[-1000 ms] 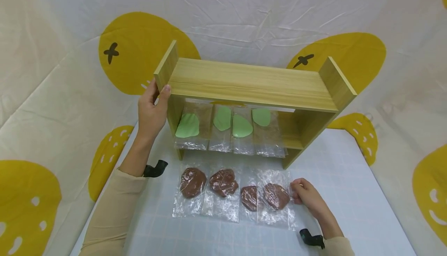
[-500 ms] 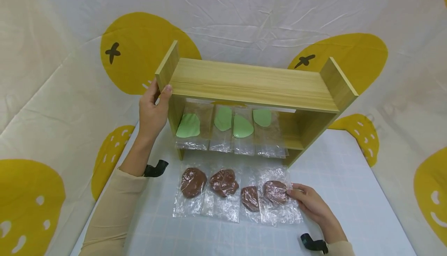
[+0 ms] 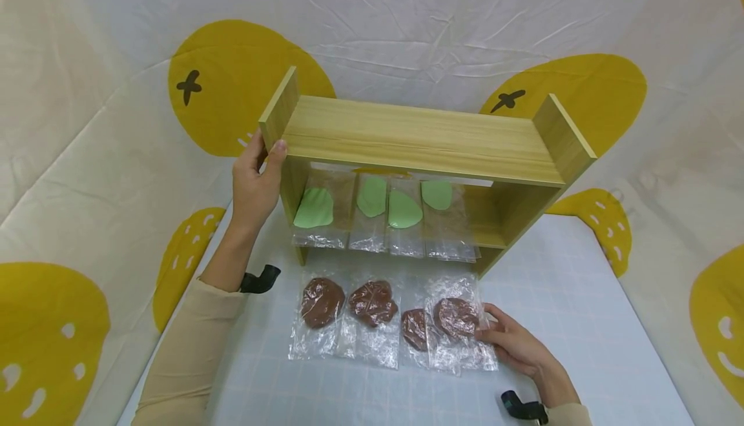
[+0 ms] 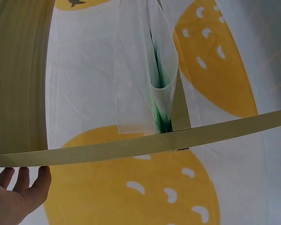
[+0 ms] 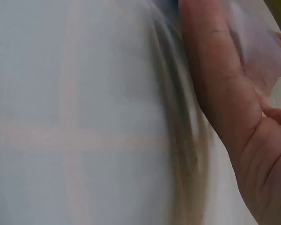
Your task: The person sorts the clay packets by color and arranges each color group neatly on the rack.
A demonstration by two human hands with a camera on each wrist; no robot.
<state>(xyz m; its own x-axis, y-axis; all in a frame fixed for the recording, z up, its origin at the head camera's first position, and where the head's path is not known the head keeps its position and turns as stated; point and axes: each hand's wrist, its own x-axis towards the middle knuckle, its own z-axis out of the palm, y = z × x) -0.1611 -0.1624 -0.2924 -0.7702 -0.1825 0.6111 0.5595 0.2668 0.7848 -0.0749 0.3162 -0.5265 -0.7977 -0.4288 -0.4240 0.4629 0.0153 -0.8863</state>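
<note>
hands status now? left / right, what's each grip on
Left hand: grips the left end panel of the wooden shelf.
Right hand: pinches the rightmost bag of brown dough at its edge.

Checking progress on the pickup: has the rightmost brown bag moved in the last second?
Yes. The rightmost brown bag, pinched by the right hand, has shifted left and up toward the shelf, now overlapping the neighbouring bag.

No readable text, labels, brands or nos. anywhere. Only marks: black cross-shaped sign (image 3: 189, 87) on yellow blob of backdrop cloth (image 3: 87, 90), left of wooden shelf (image 3: 418, 139); a 2nd one (image 3: 507, 101) by shelf's right end. Clear bags (image 3: 372, 323) unlabelled.
</note>
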